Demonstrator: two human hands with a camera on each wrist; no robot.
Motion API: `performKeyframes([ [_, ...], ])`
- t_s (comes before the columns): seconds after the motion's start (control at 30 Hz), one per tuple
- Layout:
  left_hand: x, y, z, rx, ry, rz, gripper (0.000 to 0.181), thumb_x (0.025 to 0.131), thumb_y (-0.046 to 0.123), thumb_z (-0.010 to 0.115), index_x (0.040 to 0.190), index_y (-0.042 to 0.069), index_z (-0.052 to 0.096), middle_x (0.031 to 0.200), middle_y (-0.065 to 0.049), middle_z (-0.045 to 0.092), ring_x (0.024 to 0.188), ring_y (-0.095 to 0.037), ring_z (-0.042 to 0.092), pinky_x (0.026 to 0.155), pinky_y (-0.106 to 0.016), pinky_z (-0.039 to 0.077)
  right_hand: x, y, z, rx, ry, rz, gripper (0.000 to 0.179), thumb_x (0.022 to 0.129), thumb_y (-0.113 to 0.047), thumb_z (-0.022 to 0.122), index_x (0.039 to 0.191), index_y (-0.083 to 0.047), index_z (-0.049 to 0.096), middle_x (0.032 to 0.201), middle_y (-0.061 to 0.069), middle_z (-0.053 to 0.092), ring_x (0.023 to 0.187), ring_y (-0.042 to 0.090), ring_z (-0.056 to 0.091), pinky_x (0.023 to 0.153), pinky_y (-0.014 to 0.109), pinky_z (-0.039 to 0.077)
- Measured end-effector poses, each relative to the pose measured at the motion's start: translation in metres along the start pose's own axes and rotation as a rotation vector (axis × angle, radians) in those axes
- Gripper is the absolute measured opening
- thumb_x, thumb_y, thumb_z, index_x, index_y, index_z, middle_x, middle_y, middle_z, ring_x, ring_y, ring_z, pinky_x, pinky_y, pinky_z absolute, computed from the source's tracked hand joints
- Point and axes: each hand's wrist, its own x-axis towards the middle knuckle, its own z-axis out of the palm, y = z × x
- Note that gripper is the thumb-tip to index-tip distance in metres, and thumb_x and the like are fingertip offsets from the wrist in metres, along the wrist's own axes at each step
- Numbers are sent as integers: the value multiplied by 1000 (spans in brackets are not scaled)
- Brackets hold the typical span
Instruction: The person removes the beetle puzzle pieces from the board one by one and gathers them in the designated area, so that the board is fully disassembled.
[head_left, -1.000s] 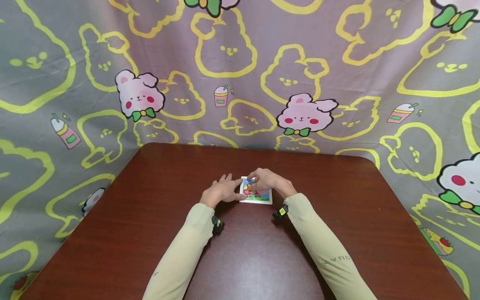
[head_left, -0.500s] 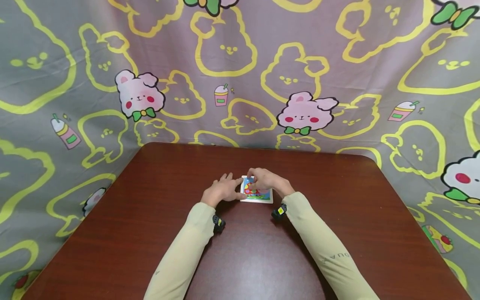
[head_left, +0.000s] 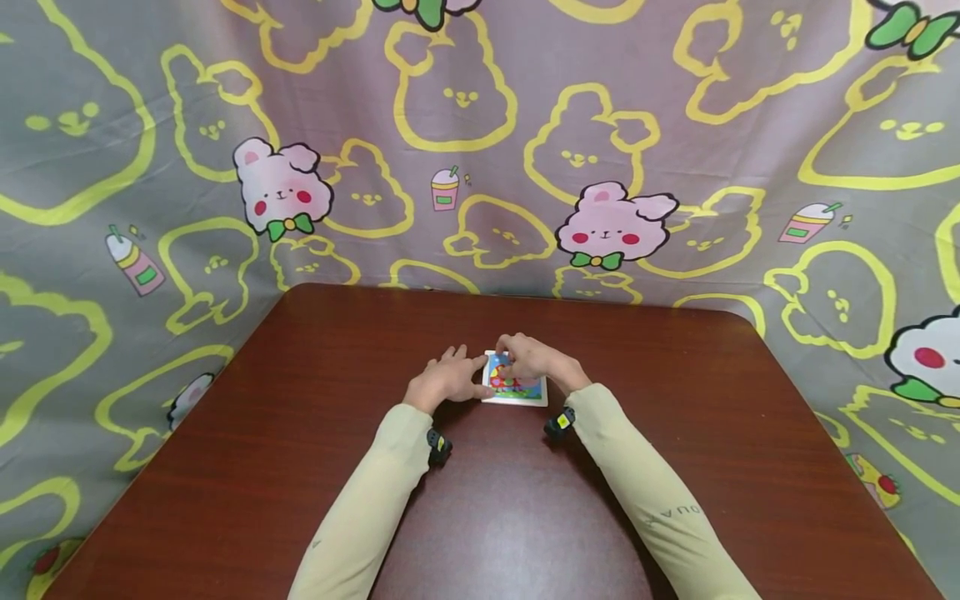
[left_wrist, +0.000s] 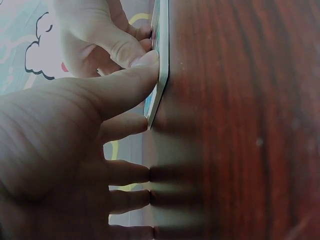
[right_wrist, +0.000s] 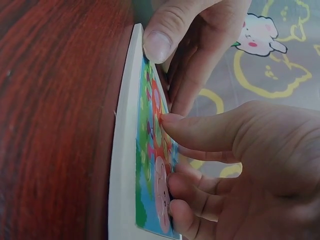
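A small flat board (head_left: 528, 392) with a thick white rim and a bright cartoon picture lies on the table. Its picture (right_wrist: 150, 165) has red, green, blue and a pink face with thin lines like puzzle cuts. My left hand (head_left: 444, 379) is at the board's left side. The left thumb (left_wrist: 135, 75) presses on the rim, and the other fingers are spread with their tips towards the tabletop. Over the picture is my right hand (head_left: 531, 358), with thumb (right_wrist: 200, 132) and bent fingers touching its surface. Whether a loose piece is between them is hidden.
The dark red-brown table (head_left: 360, 333) extends on all sides of the board. A cloth curtain (head_left: 480, 167) printed with yellow outlines and rabbit faces hangs behind the far edge and along both sides. Each wrist bears a small black camera (head_left: 439, 447).
Both hands stay in nearly the same place on the board. The head view has shifted very slightly.
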Motion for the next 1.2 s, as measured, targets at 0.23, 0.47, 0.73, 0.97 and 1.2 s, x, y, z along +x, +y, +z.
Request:
performKeyframes([
  [0.23, 1, 0, 0, 1, -4, -3, 75, 94, 53, 58, 157, 28, 26, 165, -16, 13, 153, -38, 9, 119, -61, 17, -2, 0, -1, 6, 8, -4, 35, 93, -23, 68, 121, -9, 53, 112, 13, 54, 99, 24, 52, 88, 39, 47],
  [0.47, 2, 0, 0, 2, -9, -15, 75, 94, 53, 58, 157, 29, 25, 165, -16, 12, 153, -37, 8, 119, -61, 17, -2, -3, 0, -1, 30, 3, 34, 93, -23, 69, 117, -10, 51, 108, 10, 52, 95, 22, 49, 84, 36, 45],
  [0.73, 2, 2, -1, 8, -3, -10, 75, 94, 53, 59, 156, 28, 26, 165, -17, 13, 153, -37, 8, 119, -60, 18, -1, -6, 0, -22, 108, -45, 29, 92, -18, 69, 114, -7, 54, 108, 10, 56, 94, 21, 54, 83, 36, 48],
  [0.97, 2, 0, 0, -6, 1, -15, 75, 94, 53, 59, 156, 29, 26, 165, -16, 12, 153, -37, 7, 119, -61, 17, 0, -11, 0, 8, 167, -67, 13, 95, -18, 65, 106, -12, 63, 100, 6, 63, 85, 18, 59, 73, 32, 51],
  [1.2, 2, -2, 3, -15, 19, -5, 75, 93, 53, 60, 156, 30, 28, 164, -17, 15, 153, -37, 10, 118, -62, 19, -4, -15, 2, -11, 170, -85, 13, 96, -16, 63, 108, -12, 66, 102, 5, 67, 88, 18, 63, 78, 35, 53],
])
